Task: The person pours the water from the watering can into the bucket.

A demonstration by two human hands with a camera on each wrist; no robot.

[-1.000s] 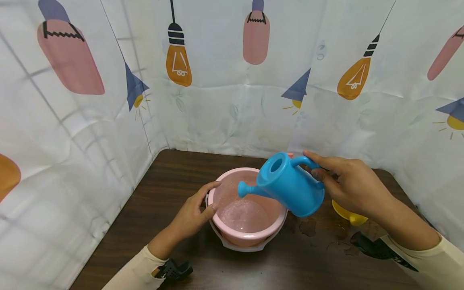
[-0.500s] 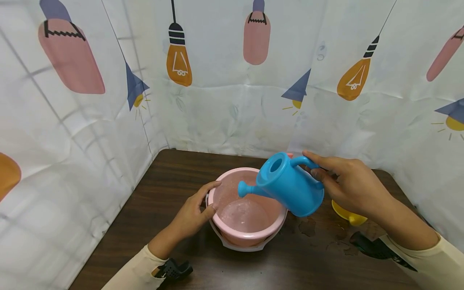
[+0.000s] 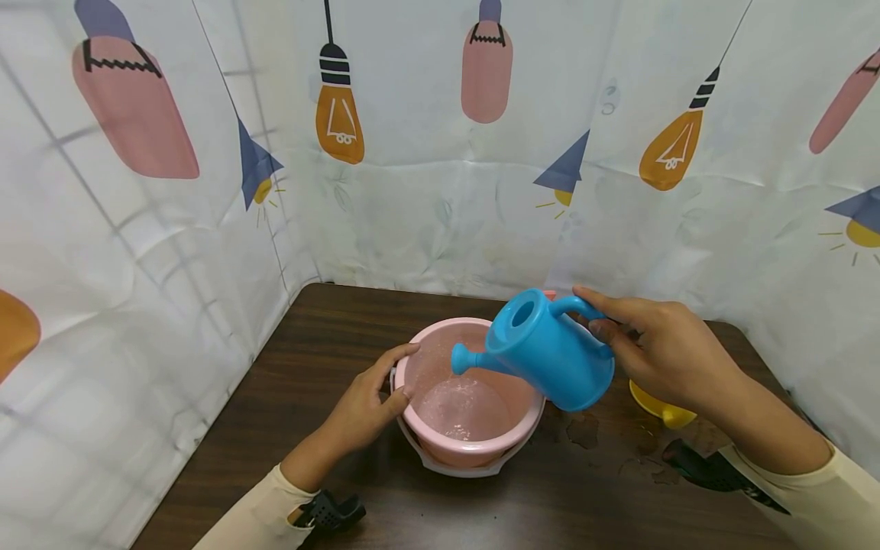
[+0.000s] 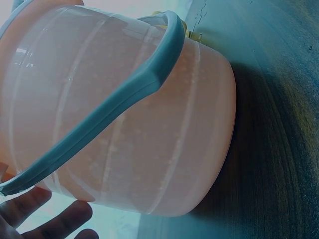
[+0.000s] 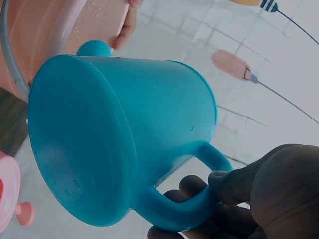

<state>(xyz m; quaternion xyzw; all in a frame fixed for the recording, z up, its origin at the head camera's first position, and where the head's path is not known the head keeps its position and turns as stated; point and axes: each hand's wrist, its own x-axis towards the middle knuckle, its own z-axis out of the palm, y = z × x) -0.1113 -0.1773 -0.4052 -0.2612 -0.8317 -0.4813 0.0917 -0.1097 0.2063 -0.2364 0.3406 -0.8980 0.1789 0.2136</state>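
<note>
My right hand [image 3: 670, 347] grips the handle of a blue toy watering can [image 3: 550, 355], thumb and fingers round it in the right wrist view. Held in the air, the can [image 5: 149, 104] tilts left, and its spout reaches over a pink bucket [image 3: 474, 445] standing on the table. Shallow water with ripples and bright spots shows at the bucket's bottom. At the bucket's left rim, my left hand [image 3: 360, 409] holds on with thumb and forefinger. Other fingers [image 4: 65, 219] lie by the outer wall in the left wrist view. A grey-white carrying handle [image 4: 114, 102] hangs down the bucket's side.
On the dark wood table [image 3: 330, 321], a yellow object [image 3: 670, 414] sits partly hidden under my right forearm. A pink object with a knob [image 5: 25, 213] appears at the right wrist view's lower left. Wet spots [image 3: 583, 431] mark the table. Printed cloth [image 3: 426, 214] hangs behind.
Both hands, the watering can and the bucket keep their places. Only the ripples and glints on the water in the bucket differ.
</note>
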